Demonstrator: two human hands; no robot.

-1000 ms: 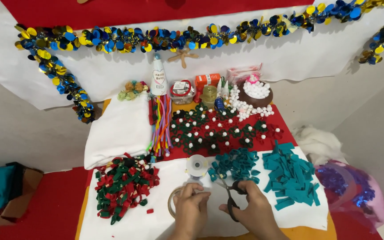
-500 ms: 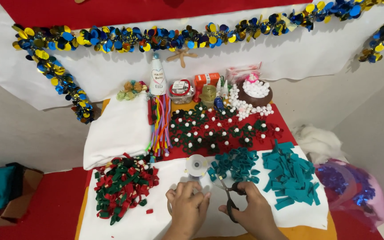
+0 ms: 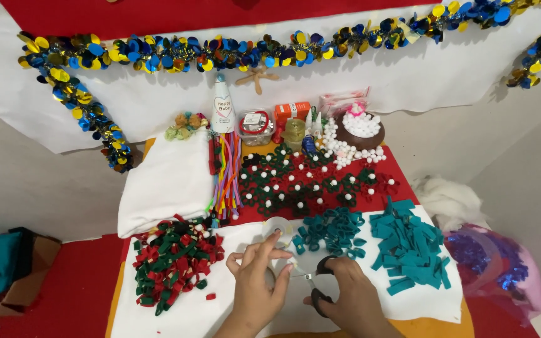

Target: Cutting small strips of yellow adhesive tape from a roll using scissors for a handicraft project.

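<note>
tape roll (image 3: 277, 226): clear, lies flat on the white sheet (image 3: 233, 313) on the desk, just beyond both hands; landmark for all below.
left hand (image 3: 255, 281): just near side of the roll, slightly left of it; fingers part spread, thumb and forefinger look pinched on a clear strip (end too small to be sure).
strip (image 3: 297, 269): long axis runs left-right, from left fingertips toward the scissors, near side of the roll.
right hand (image 3: 345, 294): near-right of the roll; closed round the black scissors (image 3: 318, 281), blades pointing left at the strip.
nearer hand: left, its fingertips almost at the roll; right sits further off.
teal loops (image 3: 330, 228): just right of the roll.
teal strips (image 3: 408, 244): further right.
red-green pile (image 3: 173, 260): left of the roll, apart.
pom-pom wreaths (image 3: 308, 184): beyond the roll, on red cloth.
</note>
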